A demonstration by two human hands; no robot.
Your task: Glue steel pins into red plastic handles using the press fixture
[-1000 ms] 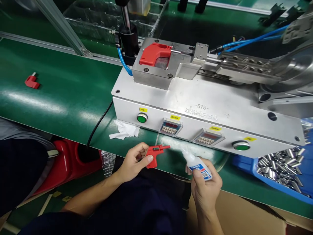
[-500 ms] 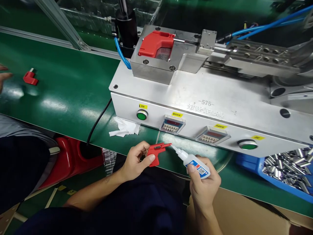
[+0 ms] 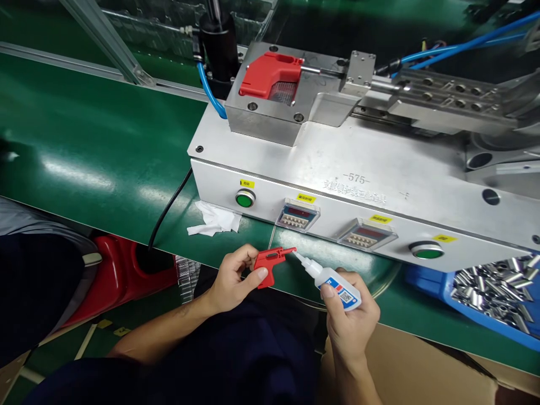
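My left hand (image 3: 231,277) pinches a small red plastic part (image 3: 270,262) over the near edge of the green belt. A thin metal pin sticks up from that part. My right hand (image 3: 350,320) grips a white glue bottle (image 3: 333,281) with a blue label. Its nozzle tip touches the right end of the red part. Behind them stands a metal fixture box (image 3: 379,191) with green buttons and two counters. A larger red part (image 3: 270,74) sits in the fixture's nest on top.
A crumpled white tissue (image 3: 213,220) lies by the box's left corner, beside a black cable (image 3: 169,211). A blue tray of several metal sleeves (image 3: 491,287) sits at the right. Blue air hoses (image 3: 455,46) run at the back. A cardboard box (image 3: 422,371) is below right.
The glue nozzle moved left to meet the red part's end. The small red piece at the far left of the belt, with another person's fingers beside it, is gone from view.
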